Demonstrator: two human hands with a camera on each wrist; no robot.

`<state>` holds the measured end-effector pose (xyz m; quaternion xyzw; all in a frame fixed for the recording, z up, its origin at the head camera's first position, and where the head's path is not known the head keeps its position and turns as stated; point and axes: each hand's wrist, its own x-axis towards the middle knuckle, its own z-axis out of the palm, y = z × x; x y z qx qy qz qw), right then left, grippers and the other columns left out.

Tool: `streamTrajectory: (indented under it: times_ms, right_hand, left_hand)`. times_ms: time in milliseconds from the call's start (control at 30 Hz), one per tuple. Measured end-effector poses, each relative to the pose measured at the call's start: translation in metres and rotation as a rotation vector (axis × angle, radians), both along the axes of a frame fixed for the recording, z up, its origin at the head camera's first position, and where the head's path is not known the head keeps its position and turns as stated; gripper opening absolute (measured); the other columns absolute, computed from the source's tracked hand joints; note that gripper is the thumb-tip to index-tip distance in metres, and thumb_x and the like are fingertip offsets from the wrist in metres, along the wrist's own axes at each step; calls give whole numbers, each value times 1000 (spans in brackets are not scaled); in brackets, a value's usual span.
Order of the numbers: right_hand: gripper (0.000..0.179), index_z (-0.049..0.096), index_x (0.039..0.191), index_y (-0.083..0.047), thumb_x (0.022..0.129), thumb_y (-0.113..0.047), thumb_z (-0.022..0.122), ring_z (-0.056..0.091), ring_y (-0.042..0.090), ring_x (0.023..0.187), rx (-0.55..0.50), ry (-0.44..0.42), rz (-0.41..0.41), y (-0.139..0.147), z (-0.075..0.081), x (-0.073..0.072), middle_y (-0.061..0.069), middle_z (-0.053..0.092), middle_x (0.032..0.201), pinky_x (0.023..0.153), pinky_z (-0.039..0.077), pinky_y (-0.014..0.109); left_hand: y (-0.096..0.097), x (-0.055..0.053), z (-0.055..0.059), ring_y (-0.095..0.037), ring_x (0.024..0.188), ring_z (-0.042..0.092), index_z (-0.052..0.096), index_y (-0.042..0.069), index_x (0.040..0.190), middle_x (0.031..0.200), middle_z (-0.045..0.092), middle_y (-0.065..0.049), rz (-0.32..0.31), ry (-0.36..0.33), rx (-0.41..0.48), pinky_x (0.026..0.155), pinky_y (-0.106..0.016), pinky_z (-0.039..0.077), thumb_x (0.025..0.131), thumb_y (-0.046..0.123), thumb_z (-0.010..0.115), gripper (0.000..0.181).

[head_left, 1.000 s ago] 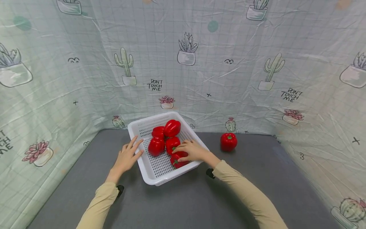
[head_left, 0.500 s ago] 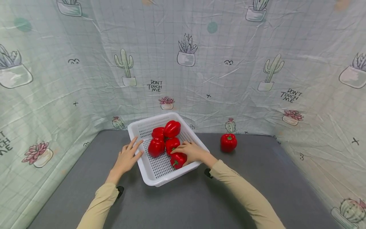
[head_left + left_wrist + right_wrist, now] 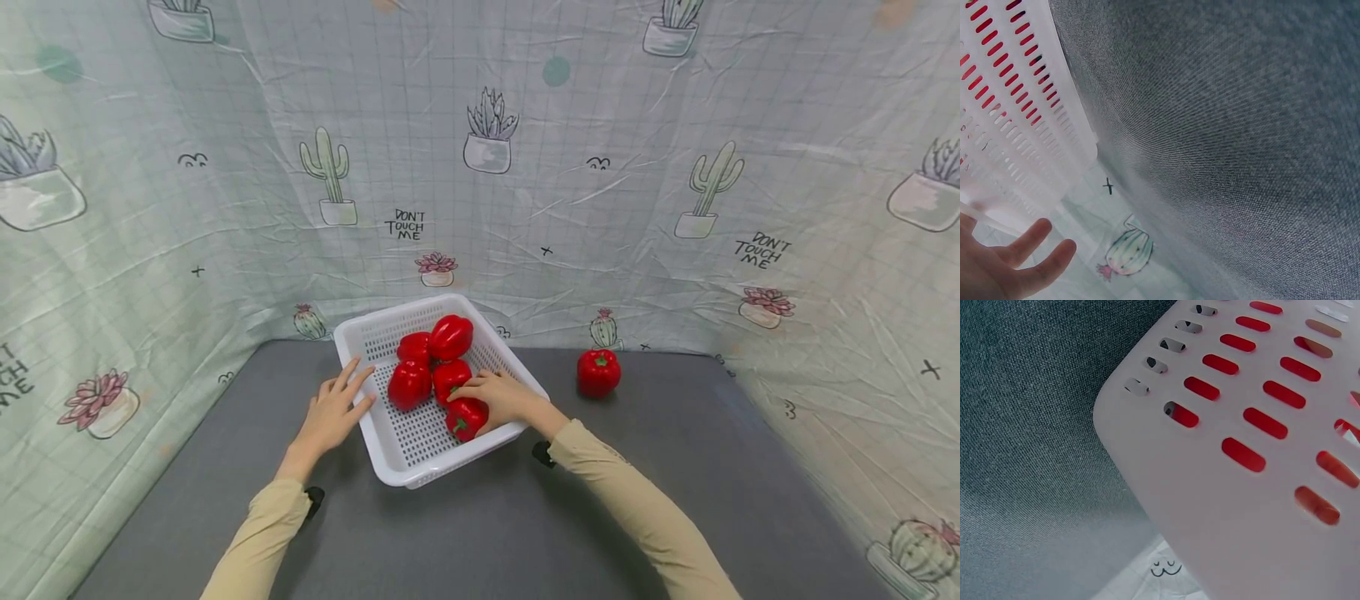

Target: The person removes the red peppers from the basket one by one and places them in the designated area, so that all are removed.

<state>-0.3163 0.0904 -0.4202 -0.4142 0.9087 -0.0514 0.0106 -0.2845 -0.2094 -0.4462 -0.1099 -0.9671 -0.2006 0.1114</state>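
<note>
Right hand (image 3: 512,400): reaches over the near right side of the basket (image 3: 465,454), fingers and thumb bent about the held pepper (image 3: 467,421). Read as a grasp; how firm, cannot tell, since in the right wrist view the basket wall hides the hold. The held pepper sits inside the basket, directly under the fingers, its stem toward the person.

Left hand (image 3: 330,415): at the basket's left rim, fingers spread and extended, gripping nothing. It appears to steady the rim by touch.

Inside the basket, just past the right fingertips, is the middle pepper (image 3: 452,379); contact with the held one cannot be settled. Three more peppers (image 3: 410,385) lie farther left and beyond. Outside, on the table (image 3: 465,542), the lone pepper (image 3: 598,372) stands stem up, beyond and to the right of the right hand.

Step in hand, as judged: handling one pepper at the basket's near right corner. Whether it is being set down or picked up, these views do not decide. Next move calls for either a clean loosening of the fingers or a fuller wrap before any lift, clearing the rim and the middle pepper, left hand kept at the rim.
</note>
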Motion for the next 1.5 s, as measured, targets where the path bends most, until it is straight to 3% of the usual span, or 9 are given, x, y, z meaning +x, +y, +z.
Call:
streamTrajectory:
  times_ms: [300, 633, 1133, 1500]
  right_hand:
    - [70, 47, 126, -29, 63, -38, 77, 40, 19, 119, -32, -40, -37, 2, 1, 1, -1, 50, 129, 96, 36, 46]
    - [72, 44, 126, -29, 63, -37, 78, 40, 20, 118, -93, -87, -65, 3, 7, 1, 2, 46, 131, 94, 40, 42]
    - [70, 42, 125, -20, 66, -37, 75, 45, 17, 109, -184, 10, -87, 7, 9, 6, 4, 47, 121, 87, 47, 36]
    - [75, 39, 126, -20, 63, -36, 76, 42, 18, 114, -286, 85, -116, 14, 8, 13, 2, 48, 127, 92, 42, 45]
  left_hand:
    - [0, 1, -1, -48, 121, 29, 33, 19, 138, 149, 16, -11, -6, -1, 1, 87, -69, 27, 90, 49, 37, 56]
    - [-1, -2, -1, -47, 122, 29, 33, 19, 138, 149, 17, -10, -2, 11, 6, 87, -70, 27, 91, 49, 37, 56]
    - [-1, -2, -3, -47, 122, 29, 33, 19, 138, 149, 16, -10, -2, 1, 1, 88, -70, 27, 91, 48, 37, 55]
    - [0, -2, -2, -47, 122, 28, 33, 18, 138, 149, 15, -11, 5, -9, 0, 88, -70, 25, 91, 49, 36, 57]
